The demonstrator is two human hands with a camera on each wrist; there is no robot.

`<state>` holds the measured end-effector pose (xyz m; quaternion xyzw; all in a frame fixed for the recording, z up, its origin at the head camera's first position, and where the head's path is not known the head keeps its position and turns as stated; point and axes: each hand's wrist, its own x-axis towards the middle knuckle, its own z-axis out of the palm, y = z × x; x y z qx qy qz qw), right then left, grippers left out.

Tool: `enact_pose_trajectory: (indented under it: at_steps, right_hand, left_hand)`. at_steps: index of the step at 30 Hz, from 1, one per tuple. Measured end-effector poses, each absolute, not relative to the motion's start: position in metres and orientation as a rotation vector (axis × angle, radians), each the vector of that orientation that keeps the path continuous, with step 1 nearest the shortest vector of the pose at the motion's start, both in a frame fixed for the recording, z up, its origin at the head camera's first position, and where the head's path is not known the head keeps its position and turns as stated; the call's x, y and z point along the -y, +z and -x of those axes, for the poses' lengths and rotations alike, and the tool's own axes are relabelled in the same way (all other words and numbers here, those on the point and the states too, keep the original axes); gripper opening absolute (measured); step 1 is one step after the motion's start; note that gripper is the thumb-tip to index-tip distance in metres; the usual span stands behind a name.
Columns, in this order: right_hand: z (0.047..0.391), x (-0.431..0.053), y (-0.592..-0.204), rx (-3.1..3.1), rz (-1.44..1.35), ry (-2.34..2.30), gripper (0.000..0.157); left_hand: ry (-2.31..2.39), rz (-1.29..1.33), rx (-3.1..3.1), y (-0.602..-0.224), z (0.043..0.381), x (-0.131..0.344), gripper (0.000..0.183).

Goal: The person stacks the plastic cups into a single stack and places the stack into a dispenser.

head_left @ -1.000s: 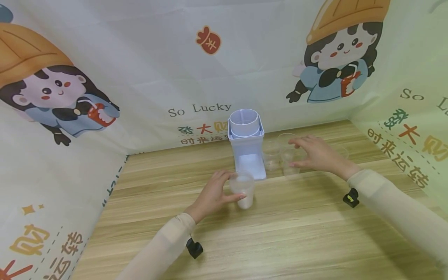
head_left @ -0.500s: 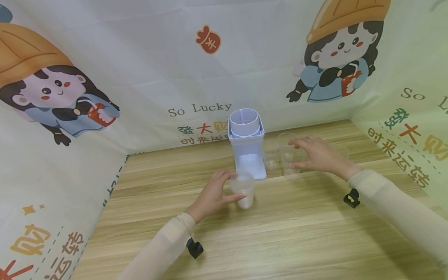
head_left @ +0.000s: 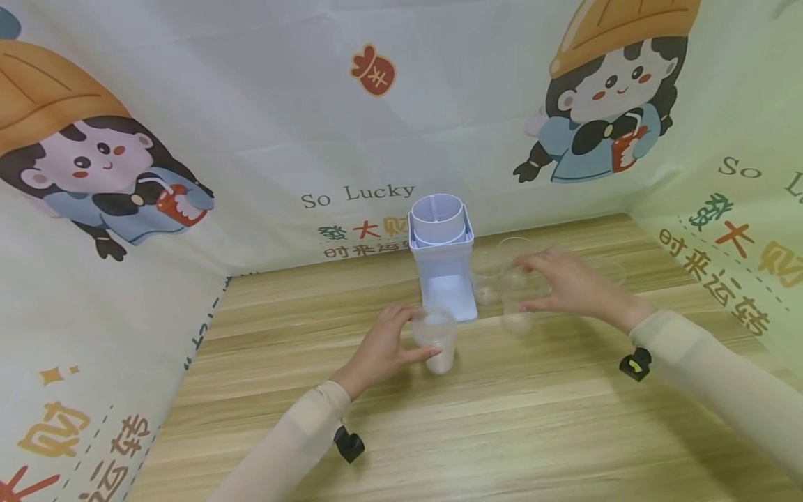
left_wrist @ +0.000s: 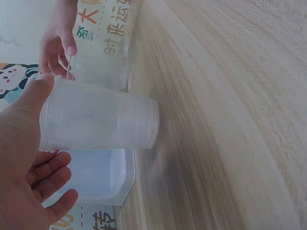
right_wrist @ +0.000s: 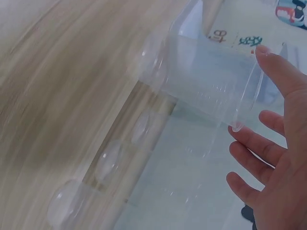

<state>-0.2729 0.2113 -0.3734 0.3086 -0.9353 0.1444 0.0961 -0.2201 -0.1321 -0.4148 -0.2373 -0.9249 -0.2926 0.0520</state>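
Observation:
My left hand point(head_left: 389, 345) pinches a frosted plastic cup point(head_left: 439, 348) near its rim, thumb on one side and fingers on the other. In the left wrist view this cup point(left_wrist: 103, 117) shows several ridges at its mouth; whether more cups are nested inside, I cannot tell. To the right, my right hand point(head_left: 574, 286) holds a clear plastic cup point(right_wrist: 201, 76) by the rim between thumb and index finger, its other fingers spread loosely. Between and behind both hands stands a pale lavender plastic stand point(head_left: 442, 265) with a round tube on top and an open front.
More clear cups point(right_wrist: 109, 160) stand beside and behind the held one, hard to make out in the head view. The wood-grain table point(head_left: 514, 425) meets a printed cloth backdrop point(head_left: 276, 139) at the back and sides. Black wrist mounts point(head_left: 348, 444) hang below both sleeves.
The right hand has shifted slightly, bringing the clear cup a little nearer to me and away from the other cups. The left hand and its frosted cup have stayed in place.

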Motion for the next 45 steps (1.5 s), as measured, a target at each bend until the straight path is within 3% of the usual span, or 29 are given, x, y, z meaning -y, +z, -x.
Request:
enact_pose_trajectory:
  at_steps: [24,38,45]
  right_hand:
    - [0.247,-0.171,-0.366,2.633,-1.133,0.491,0.075]
    - [0.242,-0.170,-0.329,2.565,-1.186,0.480,0.076]
    - [0.241,-0.169,-0.305,2.455,-1.238,0.469,0.073]
  left_hand:
    - [-0.912,0.719,2.820,-0.416,0.220,0.129,0.068]
    - [-0.895,0.709,2.817,-0.414,0.219,0.130,0.080]
    - [-0.887,0.717,2.795,-0.412,0.219,0.130,0.073]
